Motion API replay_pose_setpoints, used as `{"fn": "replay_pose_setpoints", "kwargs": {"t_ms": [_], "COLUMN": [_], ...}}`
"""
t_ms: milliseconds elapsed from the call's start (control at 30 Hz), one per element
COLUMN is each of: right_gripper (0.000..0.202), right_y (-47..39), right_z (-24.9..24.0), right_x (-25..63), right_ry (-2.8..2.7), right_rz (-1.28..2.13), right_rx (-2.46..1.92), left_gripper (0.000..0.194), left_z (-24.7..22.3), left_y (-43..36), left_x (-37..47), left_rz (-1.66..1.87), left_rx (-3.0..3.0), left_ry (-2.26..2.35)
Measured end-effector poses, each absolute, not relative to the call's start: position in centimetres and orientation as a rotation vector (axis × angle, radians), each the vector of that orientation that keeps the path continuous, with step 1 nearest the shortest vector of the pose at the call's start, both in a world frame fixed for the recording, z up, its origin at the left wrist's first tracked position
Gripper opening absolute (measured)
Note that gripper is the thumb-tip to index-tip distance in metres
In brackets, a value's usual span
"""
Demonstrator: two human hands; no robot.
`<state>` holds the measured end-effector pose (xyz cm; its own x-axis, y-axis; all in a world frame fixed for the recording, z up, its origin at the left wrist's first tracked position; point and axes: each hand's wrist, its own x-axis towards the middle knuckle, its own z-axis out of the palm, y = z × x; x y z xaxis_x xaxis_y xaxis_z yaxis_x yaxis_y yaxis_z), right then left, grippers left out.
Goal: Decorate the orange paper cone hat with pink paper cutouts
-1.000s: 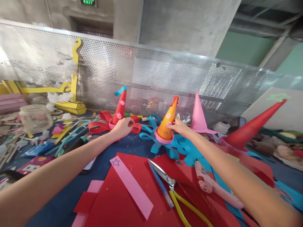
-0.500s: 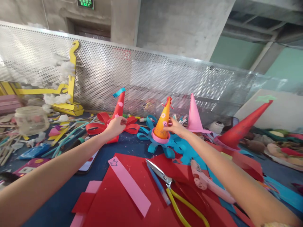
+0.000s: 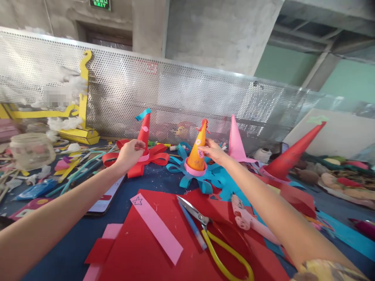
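At the left, my left hand (image 3: pixel 131 154) is beside a red paper cone hat (image 3: pixel 144 134) with a blue curl at its tip and red loops round its base. Its fingers are bent but apart, in front of the cone's lower part. To the right, my right hand (image 3: pixel 215 150) has its fingertips at the side of an orange paper cone hat (image 3: pixel 197 152), fingers apart. That cone stands upright in a pink band (image 3: pixel 194 171) with blue paper loops (image 3: pixel 206 187) around it. Whether either hand presses on its cone is hard to tell.
Yellow-handled scissors (image 3: pixel 215 246), a blue pen (image 3: pixel 193 226) and a pink strip (image 3: pixel 158 229) with a drawn star lie on red paper (image 3: pixel 123 249). A pink glue gun (image 3: pixel 249 218), a phone (image 3: pixel 107 199), a pink cone (image 3: pixel 236 142) and a tilted red cone (image 3: pixel 293 156) are nearby.
My left hand has shifted left and slightly down, uncovering more of the red cone's base. My right hand has drawn slightly toward the orange cone's edge. The whole view has shifted a little.
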<state>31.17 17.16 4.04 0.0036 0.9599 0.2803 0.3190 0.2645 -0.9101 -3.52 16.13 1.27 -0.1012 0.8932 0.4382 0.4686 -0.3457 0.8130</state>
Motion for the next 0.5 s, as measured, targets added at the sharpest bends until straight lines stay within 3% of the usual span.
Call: {"fn": "replay_pose_setpoints", "kwargs": {"t_ms": [500], "right_gripper": [0.032], "right_y": [18.0], "right_z": [4.5], "right_x": [31.7], "right_ry": [-1.521], "right_rz": [0.647], "right_rx": [-1.345], "left_gripper": [0.027], "left_z": [1.1], "left_y": [16.6], "left_x": [-3.9], "left_rz": [1.496], "left_rx": [1.609], "left_ry": [1.483]}}
